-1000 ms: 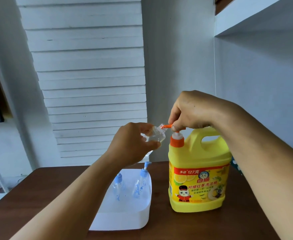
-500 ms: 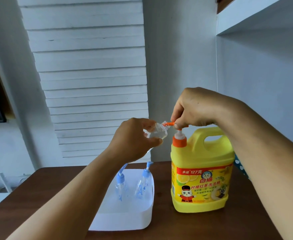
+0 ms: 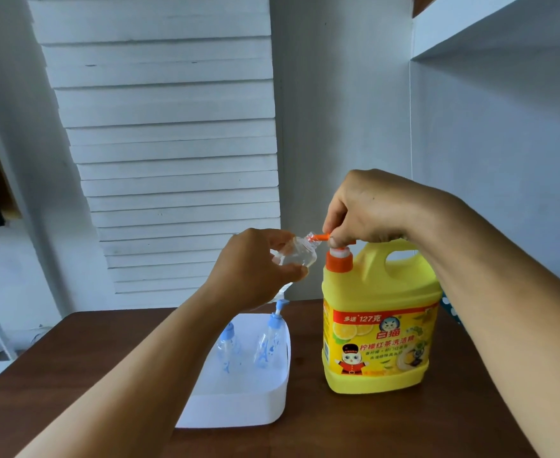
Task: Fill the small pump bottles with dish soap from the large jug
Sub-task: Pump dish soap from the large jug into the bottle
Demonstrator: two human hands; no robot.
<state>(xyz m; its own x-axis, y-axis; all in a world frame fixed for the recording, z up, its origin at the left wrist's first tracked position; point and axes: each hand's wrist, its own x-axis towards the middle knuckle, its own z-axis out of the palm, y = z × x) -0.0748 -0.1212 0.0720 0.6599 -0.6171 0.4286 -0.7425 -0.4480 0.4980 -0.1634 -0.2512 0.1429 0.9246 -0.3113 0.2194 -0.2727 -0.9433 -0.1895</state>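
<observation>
Head view suggests soap could miss and run down the yellow jug (image 3: 379,325) on the table (image 3: 338,424) if the tilted small bottle (image 3: 297,254), gripped by the left hand (image 3: 255,269), slips off the orange spout (image 3: 320,237) while the right hand (image 3: 368,206), fingers curled, presses the pump head.

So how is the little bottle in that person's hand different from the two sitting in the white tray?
The held bottle is tilted, its open neck at the jug's orange spout; the two tray bottles stand upright. It has no pump on; they wear blue pumps. The left hand grips it; they stand untouched. All three are small and clear.
</observation>
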